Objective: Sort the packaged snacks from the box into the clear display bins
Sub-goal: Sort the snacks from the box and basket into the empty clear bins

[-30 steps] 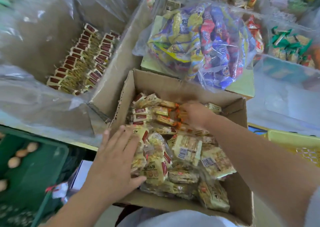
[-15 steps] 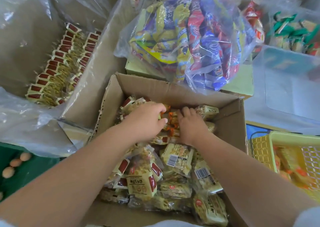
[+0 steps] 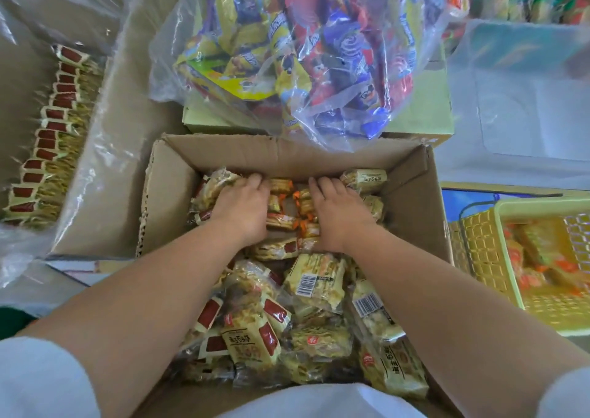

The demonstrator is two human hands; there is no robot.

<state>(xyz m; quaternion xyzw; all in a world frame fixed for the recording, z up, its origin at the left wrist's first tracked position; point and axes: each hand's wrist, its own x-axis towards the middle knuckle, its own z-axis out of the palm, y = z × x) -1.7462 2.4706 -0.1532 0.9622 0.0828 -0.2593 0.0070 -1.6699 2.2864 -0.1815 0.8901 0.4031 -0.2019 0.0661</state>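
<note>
An open cardboard box [image 3: 287, 151] in front of me is full of yellow wrapped snack packets [image 3: 314, 278], some with red labels. At its far end lies a cluster of small orange-ended packets [image 3: 287, 219]. My left hand [image 3: 242, 208] sits on the left of that cluster, its fingers curled down over the packets there. On the cluster's right side my right hand [image 3: 336, 215] lies palm down with the fingers stretched forward, pressing on packets. A clear bin [image 3: 526, 105] stands at the back right.
A big plastic-lined carton [image 3: 105, 168] on the left holds rows of red-labelled packets [image 3: 48, 130]. A clear bag of colourful snacks [image 3: 303, 50] rests on a pale green box [image 3: 418, 120] behind. A yellow basket [image 3: 479, 242] with orange packets stands on the right.
My left hand has moved from the box's near edge to the far end, beside the right hand. Both hands now flank the orange-ended packets, and the view has tilted down toward the box.
</note>
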